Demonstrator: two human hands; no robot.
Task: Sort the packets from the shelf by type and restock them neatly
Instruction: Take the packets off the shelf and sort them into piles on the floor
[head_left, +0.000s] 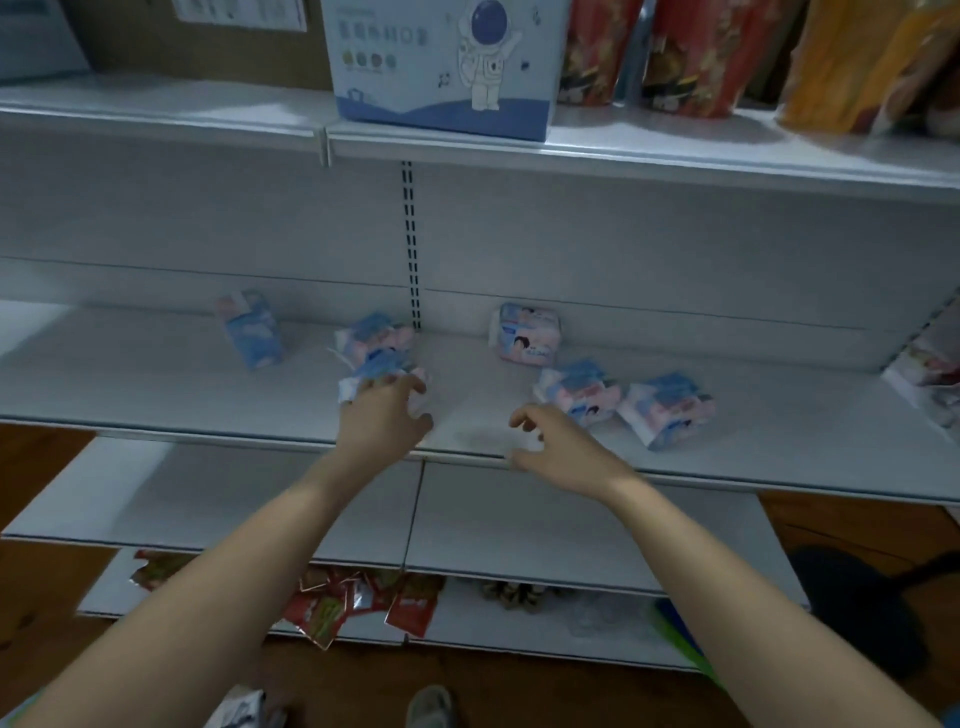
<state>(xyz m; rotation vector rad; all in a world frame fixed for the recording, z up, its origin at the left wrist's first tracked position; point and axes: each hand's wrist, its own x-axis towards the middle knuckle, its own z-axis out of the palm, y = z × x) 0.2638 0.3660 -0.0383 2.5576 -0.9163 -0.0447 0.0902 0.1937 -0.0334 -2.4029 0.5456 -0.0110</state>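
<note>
On the middle shelf (156, 395), the left hand (382, 418) has its grip curled over a blue-and-pink packet (382, 371) near the front edge, with a second packet (374, 335) touching it behind. The right hand (553, 447) hovers over the front edge, its grip released, fingers loosely bent and holding nothing. Just beside it lie two more packets (579, 392) (667, 408); another (527, 332) leans on the back wall, and one (252, 330) stands toward the left.

Packet (382, 376) — half under left hand (382, 415)
</note>
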